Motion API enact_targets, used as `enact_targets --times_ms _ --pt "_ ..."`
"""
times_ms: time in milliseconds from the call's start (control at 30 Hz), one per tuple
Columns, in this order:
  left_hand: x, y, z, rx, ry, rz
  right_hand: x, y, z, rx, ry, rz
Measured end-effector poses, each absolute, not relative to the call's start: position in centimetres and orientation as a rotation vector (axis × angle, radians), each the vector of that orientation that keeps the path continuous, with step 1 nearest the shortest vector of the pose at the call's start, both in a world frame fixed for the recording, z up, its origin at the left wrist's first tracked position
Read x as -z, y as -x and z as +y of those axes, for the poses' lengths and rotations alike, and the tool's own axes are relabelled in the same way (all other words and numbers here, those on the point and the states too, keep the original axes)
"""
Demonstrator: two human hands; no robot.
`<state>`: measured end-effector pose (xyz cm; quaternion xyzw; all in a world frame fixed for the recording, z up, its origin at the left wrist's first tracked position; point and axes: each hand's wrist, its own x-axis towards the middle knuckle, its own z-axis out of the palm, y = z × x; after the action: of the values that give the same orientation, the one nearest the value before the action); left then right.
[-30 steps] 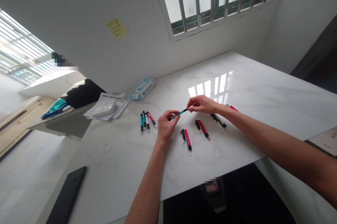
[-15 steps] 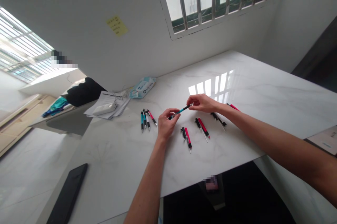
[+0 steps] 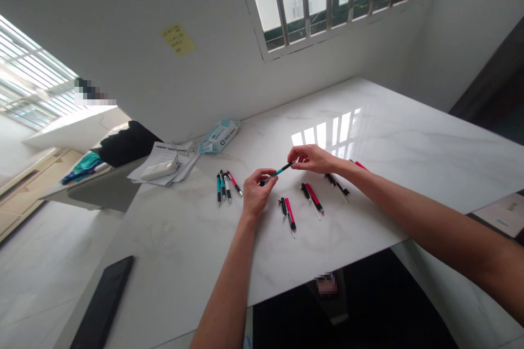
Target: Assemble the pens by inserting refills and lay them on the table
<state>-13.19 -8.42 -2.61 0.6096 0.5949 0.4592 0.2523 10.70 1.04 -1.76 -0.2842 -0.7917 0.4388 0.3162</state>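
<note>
A blue and black pen point(image 3: 281, 170) slants between my two hands above the white table. My left hand point(image 3: 258, 191) is closed around its lower-left end, and the fingertips of my right hand point(image 3: 308, 159) pinch the tip end. Below them lie pen parts: a red barrel point(image 3: 290, 212) beside a black piece point(image 3: 283, 206), and a second red barrel point(image 3: 314, 197) with a black piece and a thin white refill point(image 3: 316, 211). Under my right forearm are another black piece and refill point(image 3: 338, 187), and a red part point(image 3: 360, 165) partly hidden by the arm.
Several whole pens point(image 3: 223, 186) lie side by side left of my left hand. A wipes packet point(image 3: 220, 136) and papers point(image 3: 174, 162) with a white device point(image 3: 160, 170) rest near the wall. A black phone-like slab point(image 3: 102, 300) lies at the table's left front.
My right fingers have closed further over the pen's tip, which showed half a second ago. Both hands stay in nearly the same place; the whole view has shifted slightly.
</note>
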Motion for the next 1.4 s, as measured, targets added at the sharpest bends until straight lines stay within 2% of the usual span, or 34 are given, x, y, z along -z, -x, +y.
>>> enact_targets --times_ms 600,833,1133,1400 --pt "2.7 13.2 -8.4 -1.229 -1.709 1.603 1.5 -10.5 0.8 -1.09 0.909 -2.176" --pt "2.6 13.2 -8.4 -1.235 -1.692 1.629 2.0 -10.9 1.6 -1.213 0.818 -1.978" --pt "2.4 13.1 -8.5 -1.273 -1.647 1.634 1.6 -10.8 1.0 -1.057 0.798 -2.074" --pt "2.5 13.7 -8.4 -1.434 -1.609 1.833 2.7 -11.2 1.5 -0.919 0.997 -2.138"
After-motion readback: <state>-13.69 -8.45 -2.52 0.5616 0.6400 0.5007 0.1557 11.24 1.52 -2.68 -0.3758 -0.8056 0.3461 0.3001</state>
